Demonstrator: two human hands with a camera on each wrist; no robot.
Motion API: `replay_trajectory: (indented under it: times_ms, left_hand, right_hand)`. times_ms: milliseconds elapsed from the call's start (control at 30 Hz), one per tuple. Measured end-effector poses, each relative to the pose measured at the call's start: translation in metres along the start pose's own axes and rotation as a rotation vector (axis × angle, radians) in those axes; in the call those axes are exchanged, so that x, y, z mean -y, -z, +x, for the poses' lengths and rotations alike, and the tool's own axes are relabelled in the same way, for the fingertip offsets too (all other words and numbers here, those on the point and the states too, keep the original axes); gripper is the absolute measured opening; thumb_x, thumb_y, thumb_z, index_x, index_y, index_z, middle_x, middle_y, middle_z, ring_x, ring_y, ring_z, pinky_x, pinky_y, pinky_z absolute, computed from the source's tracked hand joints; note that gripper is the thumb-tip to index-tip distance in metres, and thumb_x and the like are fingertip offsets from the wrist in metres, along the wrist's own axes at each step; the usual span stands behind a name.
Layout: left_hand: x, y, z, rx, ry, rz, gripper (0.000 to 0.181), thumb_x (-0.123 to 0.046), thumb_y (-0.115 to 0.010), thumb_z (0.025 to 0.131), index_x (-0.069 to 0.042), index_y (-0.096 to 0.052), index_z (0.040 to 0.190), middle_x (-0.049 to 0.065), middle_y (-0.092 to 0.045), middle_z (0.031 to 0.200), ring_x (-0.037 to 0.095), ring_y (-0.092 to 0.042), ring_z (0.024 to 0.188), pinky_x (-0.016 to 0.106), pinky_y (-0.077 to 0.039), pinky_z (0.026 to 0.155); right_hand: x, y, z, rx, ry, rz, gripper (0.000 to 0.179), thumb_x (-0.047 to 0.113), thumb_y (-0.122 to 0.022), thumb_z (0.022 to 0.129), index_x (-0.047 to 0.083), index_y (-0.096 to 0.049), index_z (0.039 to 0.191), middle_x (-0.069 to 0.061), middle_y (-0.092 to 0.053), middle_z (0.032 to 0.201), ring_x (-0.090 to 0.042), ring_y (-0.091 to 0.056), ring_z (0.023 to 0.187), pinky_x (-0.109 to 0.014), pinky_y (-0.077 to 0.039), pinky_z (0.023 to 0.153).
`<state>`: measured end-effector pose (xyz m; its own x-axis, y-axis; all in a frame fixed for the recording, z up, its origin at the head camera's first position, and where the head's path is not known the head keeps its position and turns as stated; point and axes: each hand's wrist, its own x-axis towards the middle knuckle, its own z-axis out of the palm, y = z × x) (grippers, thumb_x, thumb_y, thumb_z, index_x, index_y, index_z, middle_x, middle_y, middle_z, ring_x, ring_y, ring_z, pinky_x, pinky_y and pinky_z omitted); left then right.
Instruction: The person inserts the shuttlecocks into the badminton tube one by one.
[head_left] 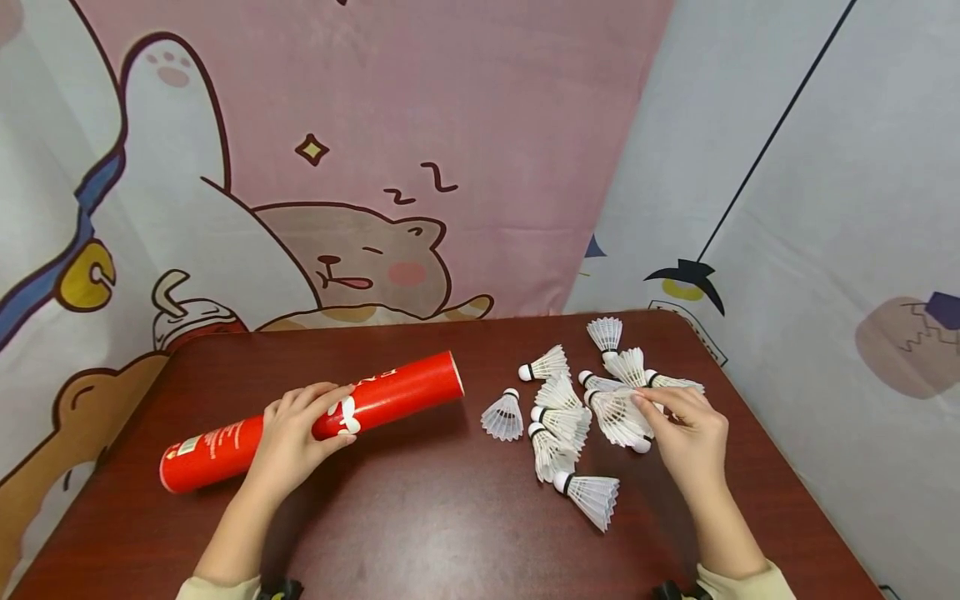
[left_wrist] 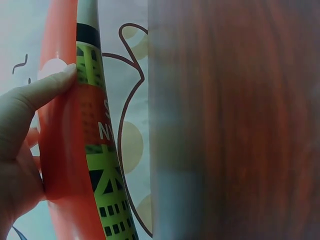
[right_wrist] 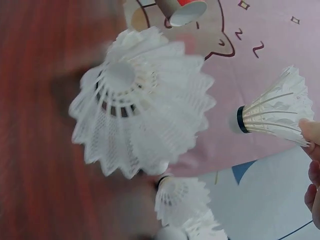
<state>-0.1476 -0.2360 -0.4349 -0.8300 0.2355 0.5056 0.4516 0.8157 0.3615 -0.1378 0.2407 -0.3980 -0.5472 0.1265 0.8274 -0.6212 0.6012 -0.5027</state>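
My left hand (head_left: 296,429) grips a red shuttlecock tube (head_left: 408,392) around its middle. The tube slants, its right end raised off the table and facing the shuttlecocks. Green and black print runs along its side (left_wrist: 102,165) in the left wrist view. With thumb and fingertips my right hand (head_left: 693,433) pinches a white feather shuttlecock (right_wrist: 275,112) by the edge of its skirt. Its cork, with a black band, points away from the fingers. Close below that hand lie loose shuttlecocks, one large and blurred shuttlecock (right_wrist: 140,100) nearest the right wrist camera.
Several more shuttlecocks are scattered on the brown table (head_left: 420,517), including a separate shuttlecock (head_left: 502,417) left of the pile and a shuttlecock (head_left: 592,498) at its front. A cloth with cartoon drawings (head_left: 487,167) hangs behind and beside the table.
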Motion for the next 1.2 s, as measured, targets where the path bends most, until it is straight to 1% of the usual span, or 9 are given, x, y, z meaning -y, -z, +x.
replay_trajectory:
  times_ms: [133,300,467,567,733,867,967,1067,1200]
  left_hand:
    - [-0.006,0.002,-0.003,-0.012,-0.009,-0.011,0.072,-0.019,-0.091,0.060,-0.023,-0.063,0.127,0.007,-0.057,0.119,0.031,-0.047,0.107,0.051,-0.027,0.083]
    - [-0.012,0.004,-0.007,-0.032,-0.020,-0.035,0.073,-0.017,-0.092,0.059,-0.022,-0.064,0.126,0.006,-0.058,0.120,0.029,-0.047,0.108,0.050,-0.027,0.083]
    - [-0.015,0.006,-0.011,-0.042,-0.035,-0.050,0.072,-0.018,-0.092,0.059,-0.022,-0.064,0.125,0.005,-0.058,0.120,0.027,-0.047,0.108,0.050,-0.027,0.084]
    - [-0.017,0.007,-0.013,-0.041,-0.044,-0.056,0.071,-0.020,-0.091,0.060,-0.023,-0.064,0.125,0.004,-0.058,0.121,0.025,-0.047,0.110,0.050,-0.027,0.084]
    - [-0.020,0.009,-0.015,-0.043,-0.063,-0.064,0.069,-0.024,-0.090,0.060,-0.023,-0.064,0.124,0.003,-0.058,0.121,0.024,-0.046,0.110,0.049,-0.027,0.084]
    - [-0.021,0.009,-0.016,-0.049,-0.084,-0.074,0.070,-0.023,-0.091,0.060,-0.023,-0.064,0.124,0.003,-0.058,0.120,0.024,-0.047,0.110,0.049,-0.028,0.084]
    - [-0.022,0.009,-0.016,-0.046,-0.095,-0.082,0.069,-0.023,-0.090,0.060,-0.024,-0.064,0.125,0.002,-0.058,0.121,0.023,-0.047,0.110,0.049,-0.028,0.084]
    - [-0.023,0.009,-0.016,-0.039,-0.101,-0.090,0.068,-0.026,-0.089,0.062,-0.024,-0.064,0.125,0.002,-0.058,0.122,0.022,-0.046,0.112,0.049,-0.028,0.086]
    - [-0.025,0.009,-0.015,-0.042,-0.120,-0.106,0.069,-0.025,-0.089,0.061,-0.024,-0.064,0.126,0.002,-0.058,0.122,0.023,-0.046,0.112,0.049,-0.028,0.086]
  right_hand:
    - [0.013,-0.002,0.006,-0.020,-0.015,0.041,0.023,-0.026,-0.075,0.059,-0.010,-0.072,0.076,-0.023,-0.065,0.072,-0.009,-0.055,0.071,-0.018,-0.038,0.061]
    - [0.024,-0.006,0.012,-0.036,-0.020,0.098,0.021,-0.027,-0.073,0.061,-0.012,-0.071,0.075,-0.022,-0.065,0.071,-0.007,-0.051,0.066,-0.020,-0.036,0.060]
    - [0.034,-0.009,0.017,-0.054,-0.045,0.122,0.019,-0.026,-0.072,0.062,-0.013,-0.071,0.075,-0.018,-0.064,0.067,-0.007,-0.047,0.063,-0.024,-0.034,0.060]
    - [0.039,-0.011,0.019,-0.067,-0.067,0.137,0.017,-0.026,-0.071,0.064,-0.013,-0.070,0.075,-0.013,-0.063,0.065,-0.008,-0.045,0.061,-0.023,-0.033,0.060]
    - [0.045,-0.017,0.020,-0.084,-0.113,0.201,0.015,-0.025,-0.071,0.064,-0.015,-0.069,0.075,-0.006,-0.060,0.062,-0.008,-0.043,0.061,-0.020,-0.031,0.059]
    - [0.048,-0.022,0.021,-0.070,-0.148,0.221,0.014,-0.024,-0.072,0.066,-0.015,-0.069,0.076,-0.005,-0.054,0.058,-0.007,-0.042,0.061,-0.020,-0.031,0.058]
    - [0.050,-0.026,0.022,-0.063,-0.149,0.242,0.014,-0.024,-0.071,0.066,-0.015,-0.069,0.077,-0.005,-0.050,0.056,-0.007,-0.041,0.059,-0.020,-0.031,0.057]
    - [0.051,-0.030,0.022,-0.062,-0.146,0.289,0.014,-0.025,-0.070,0.066,-0.015,-0.069,0.076,-0.004,-0.052,0.056,-0.007,-0.041,0.058,-0.020,-0.030,0.055]
    - [0.051,-0.036,0.021,-0.039,-0.155,0.311,0.014,-0.025,-0.070,0.066,-0.015,-0.068,0.076,-0.003,-0.060,0.062,-0.008,-0.042,0.059,-0.020,-0.030,0.055]
